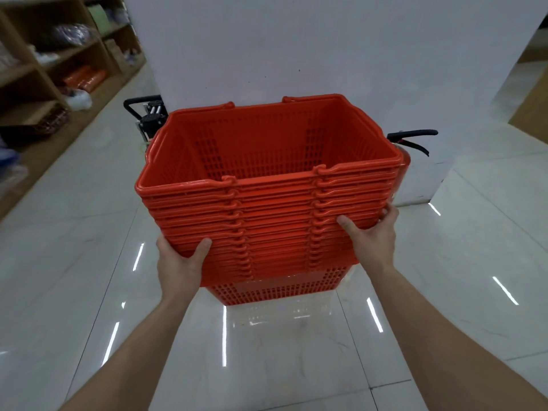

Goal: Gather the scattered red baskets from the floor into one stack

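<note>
Shelves [44,69] far left: wooden, with bagged goods, blurred. Glossy white tile floor [74,262] throughout.

Black cart handle [142,109] pokes out behind the stack's top-left corner; the rest of it is hidden.

Left hand [178,262]: grips the stack's lower-left corner. Thumb lies flat on the near face, the other fingers wrap round the left side and are out of sight.

Stack [267,203]: red baskets nested into one tall column, centre frame, right in front of the white pillar [296,40]. Top basket is empty, with its handles folded down on the rim. Column leans slightly, with the upper rims offset left of the lower ones. The bottom basket's mesh wall shows under the rims, with its reflection in the tile right below. Can't tell whether it sits on the floor or just above it.

Right hand [373,235]: grips the stack's right corner, a bit higher than the left hand. Thumb is on the near face and the fingers [385,210] curl round the right side.

Extinguisher [412,143]: red body and black lever, just behind the stack's right edge, against the pillar.
</note>
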